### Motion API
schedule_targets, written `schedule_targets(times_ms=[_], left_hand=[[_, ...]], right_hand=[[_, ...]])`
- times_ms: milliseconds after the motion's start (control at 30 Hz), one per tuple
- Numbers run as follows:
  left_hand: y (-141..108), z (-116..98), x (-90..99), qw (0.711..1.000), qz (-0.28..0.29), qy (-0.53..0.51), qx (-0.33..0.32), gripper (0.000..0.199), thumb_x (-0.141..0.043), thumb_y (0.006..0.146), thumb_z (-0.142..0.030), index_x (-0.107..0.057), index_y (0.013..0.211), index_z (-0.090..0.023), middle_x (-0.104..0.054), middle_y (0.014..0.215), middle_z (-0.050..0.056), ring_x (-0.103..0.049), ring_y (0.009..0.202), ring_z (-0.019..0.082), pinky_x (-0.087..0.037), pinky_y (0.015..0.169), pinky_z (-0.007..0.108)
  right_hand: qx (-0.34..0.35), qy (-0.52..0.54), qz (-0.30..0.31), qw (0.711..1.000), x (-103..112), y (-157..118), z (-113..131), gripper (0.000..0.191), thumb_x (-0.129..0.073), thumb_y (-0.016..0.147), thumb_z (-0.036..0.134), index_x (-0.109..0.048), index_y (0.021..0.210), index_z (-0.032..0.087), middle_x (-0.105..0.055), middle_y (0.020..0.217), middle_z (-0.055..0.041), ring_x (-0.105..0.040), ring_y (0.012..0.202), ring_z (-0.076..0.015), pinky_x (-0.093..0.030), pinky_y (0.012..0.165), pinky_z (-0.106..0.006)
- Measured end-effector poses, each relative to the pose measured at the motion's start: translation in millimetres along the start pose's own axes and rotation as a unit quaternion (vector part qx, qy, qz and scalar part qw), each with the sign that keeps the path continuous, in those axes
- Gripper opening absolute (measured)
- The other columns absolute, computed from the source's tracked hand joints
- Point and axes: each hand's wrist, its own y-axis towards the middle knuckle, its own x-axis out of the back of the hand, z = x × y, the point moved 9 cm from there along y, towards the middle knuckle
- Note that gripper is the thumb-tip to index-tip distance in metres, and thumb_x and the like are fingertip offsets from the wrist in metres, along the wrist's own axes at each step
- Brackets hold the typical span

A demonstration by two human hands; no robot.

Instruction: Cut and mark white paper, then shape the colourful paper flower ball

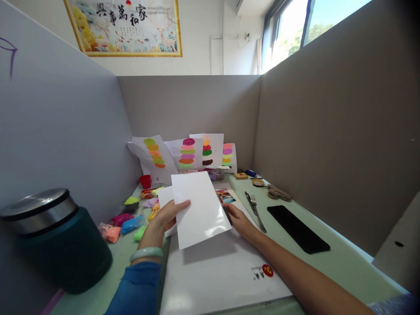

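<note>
My left hand (170,214) pinches the left edge of a blank white sheet of paper (200,210), thumb on top and fingers beneath. The sheet is tilted and held above a white board (216,271) with a red logo in its corner. At the sheet's right edge, my right hand (238,218) is closed around a slim dark object (227,215); most of it is hidden, so I cannot make out its kind. Another white sheet (166,195) shows behind the one I hold. Beyond my right hand lies a colourful printed picture (225,195).
Several colourful bagged lumps (131,224) lie left, near a large dark green canister (62,245). Papers with coloured ovals (187,153) lean at the back beside a red cup (145,181). Right are a fork (257,210), a black slab (297,229) and partition walls (328,131).
</note>
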Motion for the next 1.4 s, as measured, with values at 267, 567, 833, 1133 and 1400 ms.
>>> schedule_targets(times_ms=[267, 567, 833, 1133, 1400], left_hand=[[0.7, -1.2, 1.9, 1.0, -0.013, -0.013, -0.004, 0.046, -0.079, 0.064, -0.027, -0.063, 0.106, -0.013, -0.07, 0.103, 0.013, -0.068, 0.081, 0.025, -0.056, 0.071, 0.034], [0.1, -1.4, 1.8, 1.0, -0.014, -0.001, -0.008, 0.042, -0.077, 0.067, -0.028, -0.064, 0.105, -0.016, -0.07, 0.101, 0.011, -0.067, 0.085, 0.026, -0.055, 0.075, 0.035], [0.0, -0.7, 1.1, 1.0, -0.008, 0.003, -0.004, 0.048, -0.078, 0.065, -0.028, -0.063, 0.108, -0.014, -0.07, 0.103, 0.012, -0.067, 0.088, 0.026, -0.055, 0.075, 0.034], [-2.4, -1.6, -2.2, 1.0, 0.002, -0.024, -0.002, 0.05, -0.079, 0.063, -0.026, -0.063, 0.108, -0.013, -0.071, 0.1, 0.012, -0.068, 0.083, 0.026, -0.055, 0.073, 0.035], [-3.0, -2.9, -1.2, 1.0, -0.02, 0.013, -0.002, 0.051, -0.076, 0.066, -0.026, -0.06, 0.112, -0.011, -0.069, 0.105, 0.015, -0.068, 0.085, 0.026, -0.055, 0.076, 0.037]], right_hand=[[-0.005, -0.005, -0.002, 1.0, 0.6, -3.5, 6.6, 0.029, -0.053, 0.081, 0.035, -0.06, 0.104, 0.019, -0.066, 0.102, -0.0061, -0.059, 0.097, -0.0232, -0.045, 0.085, -0.035], [0.016, -0.023, 0.007, 1.0, -1.0, -1.3, 4.3, 0.029, -0.054, 0.081, 0.038, -0.061, 0.103, 0.019, -0.066, 0.098, -0.0055, -0.06, 0.091, -0.0216, -0.046, 0.081, -0.033], [0.034, -0.049, 0.001, 0.998, 0.9, -1.1, 4.3, 0.03, -0.054, 0.081, 0.039, -0.063, 0.103, 0.019, -0.066, 0.087, -0.0036, -0.06, 0.086, -0.0199, -0.047, 0.077, -0.031], [0.015, 0.002, 0.005, 1.0, -1.0, -3.1, 8.7, 0.035, -0.057, 0.08, 0.045, -0.062, 0.103, 0.019, -0.068, 0.101, -0.0068, -0.061, 0.095, -0.0232, -0.047, 0.084, -0.036], [0.0, 0.0, 0.007, 1.0, -1.9, -5.2, 12.1, 0.033, -0.057, 0.081, 0.044, -0.062, 0.103, 0.02, -0.067, 0.102, -0.0063, -0.06, 0.097, -0.0235, -0.047, 0.083, -0.035]])
